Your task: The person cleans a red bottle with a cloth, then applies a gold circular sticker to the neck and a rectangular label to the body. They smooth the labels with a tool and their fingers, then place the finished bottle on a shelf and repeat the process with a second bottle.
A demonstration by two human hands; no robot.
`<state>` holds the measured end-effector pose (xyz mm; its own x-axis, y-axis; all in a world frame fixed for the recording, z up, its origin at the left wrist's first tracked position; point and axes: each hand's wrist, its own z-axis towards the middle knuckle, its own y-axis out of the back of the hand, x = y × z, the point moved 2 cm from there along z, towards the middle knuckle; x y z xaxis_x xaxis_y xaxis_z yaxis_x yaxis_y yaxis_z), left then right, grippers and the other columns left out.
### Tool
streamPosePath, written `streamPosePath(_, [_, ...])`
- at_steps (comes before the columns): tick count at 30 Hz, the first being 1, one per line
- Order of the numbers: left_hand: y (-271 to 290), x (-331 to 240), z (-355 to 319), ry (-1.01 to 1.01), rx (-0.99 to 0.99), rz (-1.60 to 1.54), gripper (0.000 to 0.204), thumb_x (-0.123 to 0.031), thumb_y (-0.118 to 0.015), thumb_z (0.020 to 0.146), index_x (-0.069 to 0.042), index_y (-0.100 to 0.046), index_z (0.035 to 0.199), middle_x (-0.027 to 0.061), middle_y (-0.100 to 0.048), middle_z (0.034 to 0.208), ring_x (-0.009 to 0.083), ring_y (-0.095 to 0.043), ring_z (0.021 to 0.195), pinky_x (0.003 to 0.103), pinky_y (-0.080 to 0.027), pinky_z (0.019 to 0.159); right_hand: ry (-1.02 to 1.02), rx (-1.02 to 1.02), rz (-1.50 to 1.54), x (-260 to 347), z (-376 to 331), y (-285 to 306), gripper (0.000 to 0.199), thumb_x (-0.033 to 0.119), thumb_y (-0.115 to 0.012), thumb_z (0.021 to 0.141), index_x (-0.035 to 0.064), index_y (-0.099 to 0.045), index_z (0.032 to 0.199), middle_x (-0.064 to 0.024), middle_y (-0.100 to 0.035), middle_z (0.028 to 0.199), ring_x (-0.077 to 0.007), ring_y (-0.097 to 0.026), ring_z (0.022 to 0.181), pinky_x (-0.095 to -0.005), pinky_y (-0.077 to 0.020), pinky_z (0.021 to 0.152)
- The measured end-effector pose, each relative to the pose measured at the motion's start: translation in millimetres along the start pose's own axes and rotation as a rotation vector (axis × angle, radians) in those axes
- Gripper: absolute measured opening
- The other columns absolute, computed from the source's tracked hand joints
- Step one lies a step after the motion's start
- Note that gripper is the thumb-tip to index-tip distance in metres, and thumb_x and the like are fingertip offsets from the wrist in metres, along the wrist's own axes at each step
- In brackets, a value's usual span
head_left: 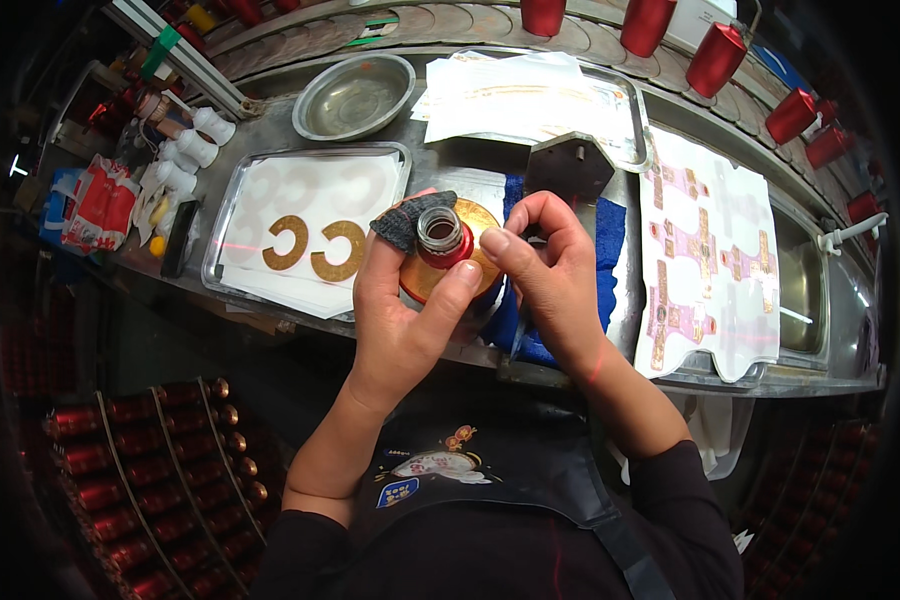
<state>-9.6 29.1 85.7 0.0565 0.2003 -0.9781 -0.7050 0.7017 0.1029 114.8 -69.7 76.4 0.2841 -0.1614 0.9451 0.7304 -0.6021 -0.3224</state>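
Observation:
A red bottle with a clear, uncapped glass neck is tilted mouth-up toward me, a gold ring-shaped decal around its shoulder. My left hand is closed round the bottle, its thumb against the base of the neck. Dark grey knitted cloth lies along that hand's fingers, beside the neck. On the bottle's right side, my right hand has its thumb on the gold decal and its index finger bent; the other fingertips are hidden. Two gold C-shaped decals lie on white sheets in the left tray.
The metal tray stands left, a steel bowl behind it. Blue cloth and a dark metal block sit right of the bottle. Printed decal sheets lie farther right, near a sink. Red bottles line the back conveyor.

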Motion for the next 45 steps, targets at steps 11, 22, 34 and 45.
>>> streamPosePath(11, [5, -1, -3, -0.007, 0.039, -0.024, 0.062, -0.018, -0.075, 0.085, 0.001, -0.049, 0.138, 0.0123, -0.055, 0.129, 0.0201, -0.056, 0.119, 0.035, -0.044, 0.105, -0.164, -0.265, 0.235, -17, 21, 34, 0.032, 0.038, -0.058, 0.097, 0.0069, -0.060, 0.089, -0.0044, -0.057, 0.076, -0.0143, -0.049, 0.045, -0.0278, -0.0429, 0.052])
streamPosePath(22, [21, 14, 2, -0.035, 0.199, -0.079, 0.077, -0.018, -0.089, 0.072, -0.004, -0.052, 0.138, 0.0114, -0.057, 0.134, 0.0219, -0.056, 0.123, 0.037, -0.045, 0.106, 0.393, -0.036, -0.578, 33, -31, 4, 0.024, 0.007, -0.071, 0.086, 0.0002, -0.058, 0.105, -0.0069, -0.059, 0.094, -0.0110, -0.058, 0.086, -0.0246, -0.0468, 0.077])
streamPosePath(34, [20, 11, 6, -0.141, 0.178, 0.013, 0.070, -0.018, -0.090, 0.069, -0.006, -0.059, 0.130, 0.0119, -0.060, 0.127, 0.0259, -0.060, 0.119, 0.037, -0.047, 0.103, 0.372, -0.072, -0.651, 38, -18, 7, 0.020, 0.007, -0.072, 0.085, 0.0020, -0.064, 0.102, -0.0038, -0.062, 0.095, -0.0097, -0.058, 0.089, -0.0228, -0.0461, 0.081])
streamPosePath(45, [22, 15, 7, -0.174, 0.170, 0.039, 0.071, -0.022, -0.091, 0.069, -0.006, -0.058, 0.129, 0.0126, -0.060, 0.127, 0.0261, -0.061, 0.116, 0.037, -0.048, 0.100, 0.450, -0.193, -0.713, 47, 10, 31, 0.018, 0.003, -0.068, 0.086, 0.0002, -0.064, 0.103, -0.0082, -0.065, 0.091, -0.0131, -0.063, 0.082, -0.0257, -0.0507, 0.075])
